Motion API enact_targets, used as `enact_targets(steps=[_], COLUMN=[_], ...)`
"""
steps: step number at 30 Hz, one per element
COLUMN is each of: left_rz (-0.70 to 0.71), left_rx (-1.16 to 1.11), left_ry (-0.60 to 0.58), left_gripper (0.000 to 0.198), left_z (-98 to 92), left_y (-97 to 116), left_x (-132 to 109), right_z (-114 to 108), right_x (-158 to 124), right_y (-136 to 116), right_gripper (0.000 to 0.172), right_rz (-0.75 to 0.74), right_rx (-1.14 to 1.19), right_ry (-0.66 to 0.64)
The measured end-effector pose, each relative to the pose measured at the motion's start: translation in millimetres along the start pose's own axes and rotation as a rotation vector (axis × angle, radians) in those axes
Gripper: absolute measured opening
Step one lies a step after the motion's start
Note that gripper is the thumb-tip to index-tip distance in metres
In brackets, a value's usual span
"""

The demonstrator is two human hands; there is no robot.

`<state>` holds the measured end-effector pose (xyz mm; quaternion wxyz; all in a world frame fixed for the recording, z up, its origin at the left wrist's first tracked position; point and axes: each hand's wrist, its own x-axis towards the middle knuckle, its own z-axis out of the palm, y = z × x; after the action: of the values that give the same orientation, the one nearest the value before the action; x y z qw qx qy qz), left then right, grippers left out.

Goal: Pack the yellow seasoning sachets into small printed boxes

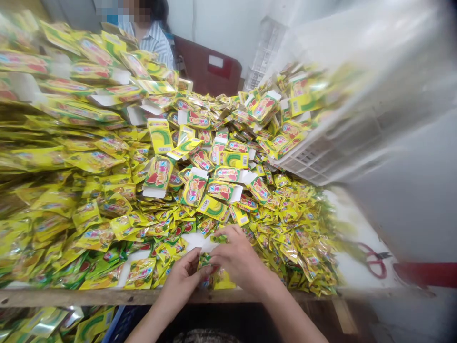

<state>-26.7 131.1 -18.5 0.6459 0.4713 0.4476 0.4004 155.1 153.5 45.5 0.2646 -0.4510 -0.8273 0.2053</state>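
At the front edge of the table, my left hand [187, 274] is closed on a small green-and-yellow carton [205, 260], with the thumb along its near side. A white flap [207, 245] stands up at the carton's far end. My right hand [233, 255] curls over the same carton from the right, its fingers bent and partly hiding it. Around both hands lie shiny yellow sachets [289, 233], some of them green. Beyond them is a heap of printed cartons [194, 186], several with white end flaps open.
A white plastic crate [314, 157] tips cartons out at the right. Red-handled scissors [374, 259] lie on the right end of the table. A wooden edge [143, 296] runs along the front. Across the heap is a person in a striped shirt [155, 45]. More packets [46, 324] are below left.
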Motion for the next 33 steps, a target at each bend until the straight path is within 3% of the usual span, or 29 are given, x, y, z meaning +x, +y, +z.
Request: enact_targets(steps=[5, 7, 11, 13, 15, 17, 20, 23, 27, 33], left_rz=[0.030, 0.034, 0.002, -0.022, -0.062, -0.130, -0.181, -0.152, -0.111, 0.047], left_rx=[0.064, 0.074, 0.116, 0.153, 0.136, 0.065, -0.055, -0.109, 0.052, 0.201], left_ry=[0.040, 0.039, 0.005, -0.004, -0.008, -0.019, -0.019, 0.072, 0.163, 0.164], left_gripper=[0.028, 0.025, 0.029, 0.033, 0.035, 0.034, 0.033, 0.030, 0.033, 0.027], left_z=[-0.5, 0.1, -1.9, -5.0, -8.2, -9.5, -7.6, -6.2, -9.5, -12.0], left_y=[-2, -2, -2, 0, 5, 13, 23, 24, 12, 4], left_x=[-1, -2, -5, -8, -13, -17, -17, -12, -7, -2], right_z=[19, 22, 25, 30, 39, 47, 51, 45, 40, 53], right_x=[-11, -18, -30, -35, -37, -36, -32, -27, -24, -25], right_y=[0, -1, 2, 3, 2, -1, -8, -11, -6, 3], right_gripper=[0.016, 0.015, 0.016, 0.021, 0.025, 0.021, 0.013, 0.018, 0.016, 0.015], right_rz=[0.012, 0.070, 0.417, 0.611, 0.710, 0.692, 0.526, 0.406, 0.461, 0.557], right_rx=[0.013, 0.145, 0.577, 0.797, 0.974, 1.010, 0.804, 0.676, 0.755, 0.885], right_ry=[-0.080, -0.010, 0.296, 0.307, 0.217, 0.161, 0.229, 0.293, 0.283, 0.347])
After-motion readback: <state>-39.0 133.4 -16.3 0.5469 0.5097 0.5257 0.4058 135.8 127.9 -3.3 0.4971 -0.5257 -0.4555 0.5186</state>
